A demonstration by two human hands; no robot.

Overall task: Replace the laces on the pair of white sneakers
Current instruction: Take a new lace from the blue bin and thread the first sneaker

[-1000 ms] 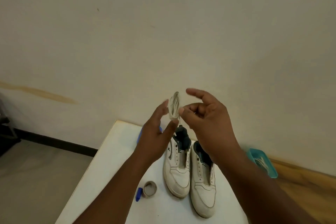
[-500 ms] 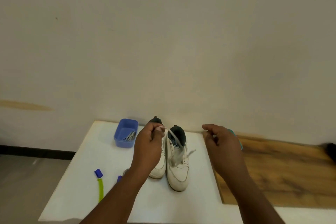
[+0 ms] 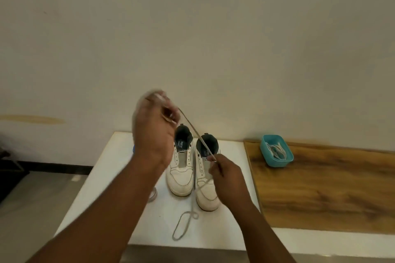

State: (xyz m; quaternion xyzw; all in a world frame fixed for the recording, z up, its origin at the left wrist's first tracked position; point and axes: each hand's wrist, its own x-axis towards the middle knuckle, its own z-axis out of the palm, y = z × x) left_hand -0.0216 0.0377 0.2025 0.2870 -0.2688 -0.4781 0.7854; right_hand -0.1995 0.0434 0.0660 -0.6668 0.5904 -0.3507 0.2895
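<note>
Two white sneakers, the left sneaker (image 3: 181, 174) and the right sneaker (image 3: 207, 190), stand side by side on the white table (image 3: 102, 181), toes toward me, eyelets without laces. A pale lace (image 3: 195, 132) runs taut between my hands. My left hand (image 3: 155, 132) is raised above the shoes and pinches the lace's upper end. My right hand (image 3: 224, 174) hovers over the right sneaker and pinches the lace lower down. The loose tail drops over that shoe's toe and loops on the table (image 3: 183, 225).
A teal tray (image 3: 276, 150) holding white laces sits on a wooden board (image 3: 331, 188) to the right. A small roll of tape (image 3: 153, 194) lies left of the shoes, partly behind my left forearm. A blue object (image 3: 134, 148) peeks out behind my left wrist.
The bundled lace has come undone and now stretches between my hands. My left hand rose with one end, my right hand came in over the right sneaker, and the tail fell onto the table.
</note>
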